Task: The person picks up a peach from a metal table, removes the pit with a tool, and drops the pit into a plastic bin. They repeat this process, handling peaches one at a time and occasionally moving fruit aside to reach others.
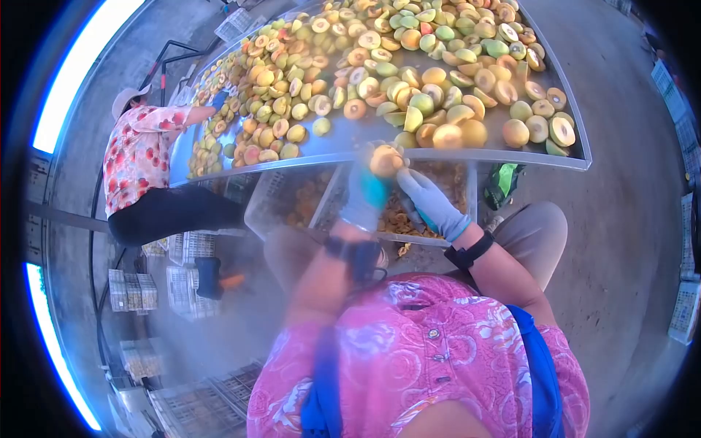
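In front of the metal table's near edge, my left hand [367,196], in a grey and teal glove, is closed around a peach half [386,160] with its cut face showing. My right hand [434,202], in a pale grey glove, is close beside it with the fingers curled in near the fruit. What those fingers hold, if anything, is hidden. Many halved peaches [431,102], yellow, orange and green, are heaped on the metal table [328,142] just beyond my hands. Some show a brown pit hollow.
Below the table edge stand crates [332,193] with fruit scraps, between my knees. A co-worker [150,157] in a flowered shirt reaches onto the table at the left. White plastic crates [191,292] stand on the floor at left. A green and black bag [504,182] lies right of the crates.
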Action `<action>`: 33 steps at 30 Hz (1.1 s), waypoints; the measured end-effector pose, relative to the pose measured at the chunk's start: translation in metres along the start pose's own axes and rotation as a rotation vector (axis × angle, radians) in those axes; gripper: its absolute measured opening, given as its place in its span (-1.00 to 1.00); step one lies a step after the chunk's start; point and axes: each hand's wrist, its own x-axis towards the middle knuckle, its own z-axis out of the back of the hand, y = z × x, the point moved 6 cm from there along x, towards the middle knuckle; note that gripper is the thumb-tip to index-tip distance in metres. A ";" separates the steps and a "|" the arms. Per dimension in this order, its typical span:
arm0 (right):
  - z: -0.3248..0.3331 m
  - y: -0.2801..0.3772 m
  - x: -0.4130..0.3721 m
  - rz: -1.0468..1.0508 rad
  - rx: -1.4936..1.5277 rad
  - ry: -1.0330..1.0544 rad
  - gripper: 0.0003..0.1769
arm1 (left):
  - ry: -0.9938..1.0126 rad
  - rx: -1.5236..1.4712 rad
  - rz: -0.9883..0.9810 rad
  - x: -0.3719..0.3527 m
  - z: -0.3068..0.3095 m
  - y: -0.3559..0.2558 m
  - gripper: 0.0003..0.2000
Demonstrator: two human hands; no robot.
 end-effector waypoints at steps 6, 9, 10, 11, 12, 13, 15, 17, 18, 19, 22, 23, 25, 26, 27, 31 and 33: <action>-0.004 0.004 0.006 0.020 0.012 -0.020 -0.50 | -0.053 0.200 -0.148 -0.005 -0.008 -0.010 -0.62; -0.002 -0.002 -0.002 -0.019 0.037 -0.020 -0.48 | -0.113 0.109 -0.097 -0.007 -0.002 0.006 -0.61; -0.003 -0.001 -0.003 -0.037 0.055 -0.010 -0.47 | -0.101 0.125 -0.122 -0.005 0.000 0.008 -0.60; -0.004 -0.001 -0.005 -0.056 0.074 0.001 -0.47 | -0.090 0.144 -0.145 -0.005 0.003 0.009 -0.59; -0.005 0.001 -0.007 -0.059 0.079 0.001 -0.47 | -0.095 0.146 -0.142 -0.007 0.002 0.008 -0.59; -0.006 0.003 -0.008 -0.065 0.030 0.020 -0.46 | 0.001 0.323 -0.229 -0.011 -0.007 0.002 -0.58; -0.008 0.007 -0.013 -0.071 -0.018 0.038 -0.45 | 0.100 0.500 -0.312 -0.018 -0.020 -0.001 -0.56; -0.015 0.013 -0.017 -0.046 0.097 0.089 -0.42 | -0.002 0.540 -0.302 -0.020 -0.020 -0.002 -0.55; -0.015 0.013 -0.017 -0.046 0.101 0.089 -0.42 | -0.003 0.542 -0.300 -0.021 -0.022 -0.002 -0.55; -0.014 0.012 -0.016 -0.048 0.078 0.109 -0.42 | -0.028 0.508 -0.299 -0.022 -0.022 -0.002 -0.54; -0.013 0.010 -0.021 -0.132 0.139 0.199 -0.44 | -0.114 0.356 -0.174 -0.022 -0.026 -0.004 -0.56; -0.017 0.007 -0.025 -0.215 0.221 0.268 -0.45 | -0.174 0.235 -0.051 -0.021 -0.023 -0.001 -0.58; -0.019 0.005 -0.025 -0.214 0.250 0.260 -0.47 | -0.186 0.281 -0.060 -0.019 -0.016 0.000 -0.52; -0.020 0.005 -0.025 -0.210 0.280 0.253 -0.48 | -0.196 0.331 -0.070 -0.018 -0.013 -0.001 -0.45; -0.021 0.006 -0.024 -0.211 0.281 0.254 -0.48 | -0.198 0.331 -0.070 -0.020 -0.014 0.000 -0.45; -0.022 0.014 -0.028 -0.238 0.331 0.259 -0.48 | -0.203 0.610 -0.212 -0.028 -0.034 -0.011 -0.43; -0.024 0.018 -0.032 -0.255 0.452 0.301 -0.48 | -0.208 0.584 -0.156 -0.030 -0.034 -0.014 -0.44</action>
